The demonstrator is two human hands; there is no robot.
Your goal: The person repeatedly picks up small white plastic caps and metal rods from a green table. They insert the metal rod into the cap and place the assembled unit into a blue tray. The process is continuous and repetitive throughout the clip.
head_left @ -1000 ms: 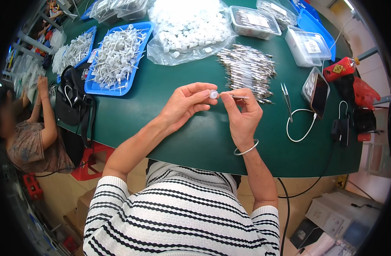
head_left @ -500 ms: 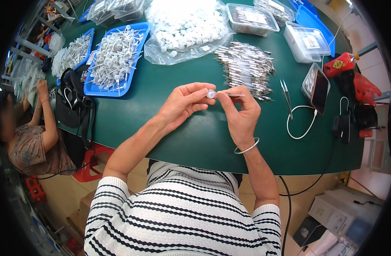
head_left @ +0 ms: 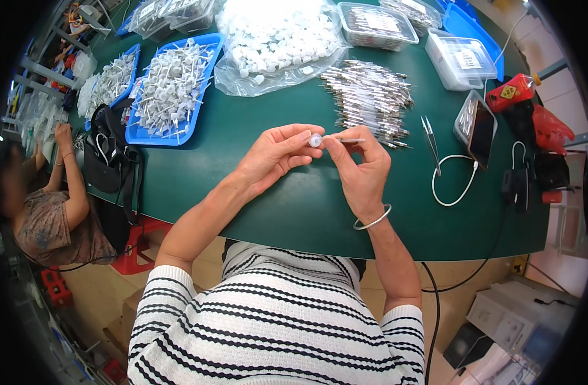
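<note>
Between the thumb and forefinger of my left hand [head_left: 278, 154] is a small white plastic cap [head_left: 315, 140]. My right hand [head_left: 359, 160] pinches a thin metal rod [head_left: 350, 140], its near end held close against the cap; whether the tip is inside the cap is too small to tell. Both hands are just above the green table [head_left: 275, 215]. Beyond the right hand lies a pile of similar metal rods [head_left: 371, 99]. A clear bag of white caps [head_left: 287, 48] rests farther back, left of the rods.
Left of the bag, a blue tray [head_left: 172, 90] holds caps with rods in them. A black bag [head_left: 111, 151] hangs by the table's left edge, near another person [head_left: 56, 205]. Tweezers [head_left: 430, 141], a white cable [head_left: 453, 204] and a phone [head_left: 480, 138] lie at right.
The cap and the rod's tip have come slightly closer together, with the right hand shifting a little to the left. Both hands keep their grip.
</note>
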